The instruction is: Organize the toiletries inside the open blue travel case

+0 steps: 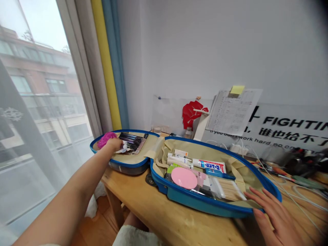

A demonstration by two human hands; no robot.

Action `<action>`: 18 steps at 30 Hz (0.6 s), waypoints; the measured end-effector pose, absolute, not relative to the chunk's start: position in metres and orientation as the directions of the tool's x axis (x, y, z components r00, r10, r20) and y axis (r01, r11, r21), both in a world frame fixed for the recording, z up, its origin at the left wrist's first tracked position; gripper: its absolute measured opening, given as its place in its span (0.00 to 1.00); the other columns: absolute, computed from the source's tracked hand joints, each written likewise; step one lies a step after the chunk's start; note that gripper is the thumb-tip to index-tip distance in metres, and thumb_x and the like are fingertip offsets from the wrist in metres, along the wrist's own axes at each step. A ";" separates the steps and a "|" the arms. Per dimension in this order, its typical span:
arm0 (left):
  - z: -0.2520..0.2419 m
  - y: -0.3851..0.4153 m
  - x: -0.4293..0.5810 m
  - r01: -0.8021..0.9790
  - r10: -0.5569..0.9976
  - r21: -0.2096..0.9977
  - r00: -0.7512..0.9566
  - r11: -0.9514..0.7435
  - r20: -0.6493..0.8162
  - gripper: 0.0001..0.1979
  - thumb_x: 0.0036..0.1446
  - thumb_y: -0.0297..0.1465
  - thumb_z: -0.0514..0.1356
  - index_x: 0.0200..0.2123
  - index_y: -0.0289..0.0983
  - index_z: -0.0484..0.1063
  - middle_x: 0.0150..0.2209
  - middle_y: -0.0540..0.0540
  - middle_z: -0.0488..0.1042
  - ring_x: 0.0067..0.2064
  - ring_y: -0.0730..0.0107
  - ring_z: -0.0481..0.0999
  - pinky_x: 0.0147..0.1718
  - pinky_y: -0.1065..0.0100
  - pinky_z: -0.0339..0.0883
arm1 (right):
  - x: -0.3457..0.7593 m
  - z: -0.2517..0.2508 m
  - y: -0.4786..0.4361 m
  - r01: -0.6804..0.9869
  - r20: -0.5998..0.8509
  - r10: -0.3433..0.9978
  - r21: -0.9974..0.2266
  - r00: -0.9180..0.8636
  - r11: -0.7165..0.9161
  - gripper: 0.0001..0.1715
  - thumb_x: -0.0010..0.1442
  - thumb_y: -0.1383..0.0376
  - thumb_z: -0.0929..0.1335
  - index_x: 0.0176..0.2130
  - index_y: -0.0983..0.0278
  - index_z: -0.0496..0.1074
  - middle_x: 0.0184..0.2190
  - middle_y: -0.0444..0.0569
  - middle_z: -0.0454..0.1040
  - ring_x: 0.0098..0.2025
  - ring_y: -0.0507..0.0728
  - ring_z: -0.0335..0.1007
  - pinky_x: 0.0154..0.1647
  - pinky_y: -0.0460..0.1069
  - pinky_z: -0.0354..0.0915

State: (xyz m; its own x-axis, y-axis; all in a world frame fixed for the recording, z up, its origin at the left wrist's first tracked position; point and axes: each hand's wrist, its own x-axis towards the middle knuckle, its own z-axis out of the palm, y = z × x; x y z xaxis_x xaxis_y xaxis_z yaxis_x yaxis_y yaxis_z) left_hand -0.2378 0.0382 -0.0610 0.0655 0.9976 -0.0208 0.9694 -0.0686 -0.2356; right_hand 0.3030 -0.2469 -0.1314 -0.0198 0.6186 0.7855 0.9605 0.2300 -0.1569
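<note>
A small blue suitcase point(194, 204) lies unfolded on a wooden table, both halves facing up. Inside its left half, my left hand point(115, 145) is closed at a small whitish item, mostly hidden by my fingers. A purple mesh bath puff point(105, 139) sits beside that hand, and a flat pack of dark, slim items point(133, 140) is on its other side. My right hand point(273, 212), fingers spread, rests at the right half's near rim. Near it are a bag of cotton swabs point(228, 189), a blue tube point(219, 173), a toothpaste box point(211, 165) and a pink oval point(183, 177).
Curtains point(110, 68) and a window stand at the left. Behind the suitcase are a clipboard with papers point(230, 111), a small glass bottle point(188, 132) and a wall poster point(294, 126). White cables point(289, 193) and clutter lie at the right. The table's front edge point(143, 218) is close.
</note>
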 end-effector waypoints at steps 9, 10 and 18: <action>-0.053 0.035 -0.242 0.955 0.988 -0.257 0.133 -0.151 -0.084 0.20 0.54 0.36 0.56 0.49 0.34 0.69 0.46 0.32 0.75 0.48 0.51 0.74 0.45 0.58 0.66 | 0.303 -0.129 -0.246 0.966 0.792 0.606 -0.092 -0.077 0.243 0.19 0.63 0.58 0.58 0.47 0.61 0.70 0.48 0.53 0.73 0.58 0.66 0.62 0.53 0.63 0.63; -0.049 0.033 -0.243 0.957 0.987 -0.248 0.136 -0.153 -0.083 0.20 0.55 0.35 0.56 0.49 0.33 0.68 0.45 0.32 0.76 0.46 0.52 0.75 0.45 0.59 0.66 | 0.303 -0.129 -0.246 0.966 0.789 0.609 -0.089 -0.081 0.243 0.20 0.63 0.57 0.57 0.47 0.61 0.70 0.49 0.53 0.72 0.58 0.66 0.61 0.53 0.63 0.62; -0.004 0.023 -0.187 0.934 0.929 -0.111 0.352 -0.341 0.110 0.22 0.63 0.35 0.46 0.58 0.34 0.58 0.58 0.39 0.65 0.57 0.63 0.66 0.54 0.67 0.57 | 0.303 -0.127 -0.246 0.965 0.781 0.622 -0.112 -0.062 0.238 0.22 0.63 0.55 0.57 0.47 0.61 0.70 0.48 0.53 0.73 0.58 0.65 0.62 0.53 0.62 0.63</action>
State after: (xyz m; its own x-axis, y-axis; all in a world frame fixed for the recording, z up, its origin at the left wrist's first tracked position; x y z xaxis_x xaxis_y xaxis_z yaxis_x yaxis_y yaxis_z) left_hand -0.1869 0.0225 -0.0044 0.3522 0.9294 0.1102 0.9336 -0.3407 -0.1107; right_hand 0.3028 -0.2463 -0.1267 -0.0623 0.6218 0.7807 0.9648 0.2377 -0.1124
